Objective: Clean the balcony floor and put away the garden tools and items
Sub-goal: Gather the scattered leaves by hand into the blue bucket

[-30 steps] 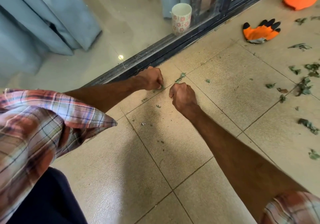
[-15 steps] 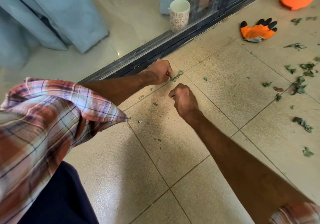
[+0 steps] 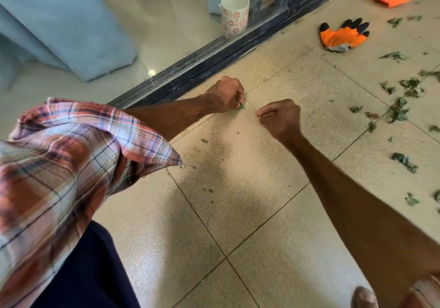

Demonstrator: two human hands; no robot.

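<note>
Left hand (image 3: 225, 94): grip closed, fingertips pinching a leaf scrap (image 3: 241, 106) at the balcony floor (image 3: 250, 212), near the door track (image 3: 214, 62).
Right hand (image 3: 279, 117): grip curled into a fist just beside the left hand; contents cannot be told.
Loose leaves (image 3: 400, 112): scattered on the tiles to the right.
Orange glove (image 3: 342, 37): flat on the floor beside the track.

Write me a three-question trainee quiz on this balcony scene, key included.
1. True or false: the orange glove lies on the tiled floor, on nobody's hand.
2. The floral mug stands: A) beyond the door track, indoors; B) on the glove; C) in the right hand.
3. Fill in: the left hand pinches a green ____ scrap.
Key: 1 true; 2 A; 3 leaf.
</note>
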